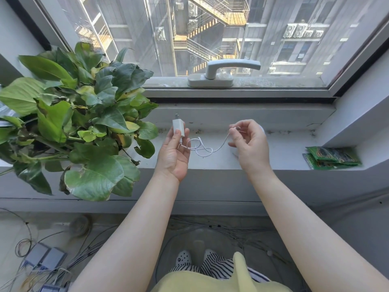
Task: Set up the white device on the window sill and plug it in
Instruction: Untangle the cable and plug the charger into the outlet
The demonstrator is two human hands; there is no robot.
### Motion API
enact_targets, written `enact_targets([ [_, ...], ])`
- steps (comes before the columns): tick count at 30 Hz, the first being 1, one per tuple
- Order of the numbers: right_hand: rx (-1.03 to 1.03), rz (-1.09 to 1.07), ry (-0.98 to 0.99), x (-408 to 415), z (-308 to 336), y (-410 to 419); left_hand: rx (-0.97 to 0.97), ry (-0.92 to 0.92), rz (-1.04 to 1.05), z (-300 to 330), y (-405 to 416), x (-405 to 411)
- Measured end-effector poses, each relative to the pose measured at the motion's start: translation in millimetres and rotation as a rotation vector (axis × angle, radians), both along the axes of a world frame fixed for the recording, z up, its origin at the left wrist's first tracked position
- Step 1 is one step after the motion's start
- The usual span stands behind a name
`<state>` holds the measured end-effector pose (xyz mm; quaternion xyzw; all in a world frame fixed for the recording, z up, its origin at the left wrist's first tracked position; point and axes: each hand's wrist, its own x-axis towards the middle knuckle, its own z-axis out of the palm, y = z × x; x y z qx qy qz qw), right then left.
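Left hand (173, 153) is raised over the window sill (284, 144), palm up, fingers and thumb closed around a small white plug adapter (178, 127). Prongs point up and away, toward the window. A thin white cable (202, 147) leaves the adapter's lower end, loops loosely between the two hands, and rises to the right hand (248, 140).

Right hand pinches the far end of the cable between thumb and forefinger; the other fingers are curled loosely. The cable tip itself is too small to make out.

The white device: only a pale rounded edge (262, 129) shows behind the right hand, apparently resting on the sill. Most of it is hidden, so its shape and any socket cannot be told.

Left of the hands, a leafy potted plant (73, 114) crowds the sill. Far right on the sill, green packets (332, 158) lie in a short stack. Window handle (223, 73) is on the frame beyond.

Progress, as a judgement: early to middle. Adapter and cable look joined at the adapter end and are in hand. Still to do: cable end into the device, device placed properly, adapter into a wall outlet. No outlet is visible on the sill; tangled wires and boxes (46, 258) lie on the floor below, left.
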<state>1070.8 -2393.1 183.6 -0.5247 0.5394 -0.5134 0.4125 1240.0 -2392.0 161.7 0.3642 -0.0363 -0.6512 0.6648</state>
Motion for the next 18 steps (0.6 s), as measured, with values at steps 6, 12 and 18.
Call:
enact_targets([
  [6, -0.052, -0.12, -0.112, -11.1, 8.6, 0.1, 0.043, -0.112, 0.113, 1.2, -2.8, 4.1],
  [12, -0.094, -0.378, -0.195, -36.9, 13.7, -10.9, 0.096, -0.101, 0.196, 0.5, -2.7, 13.9],
  [18, -0.065, -0.209, -0.12, -31.2, 16.8, -13.6, 0.116, -0.083, 0.254, 0.5, -8.5, 14.9],
])
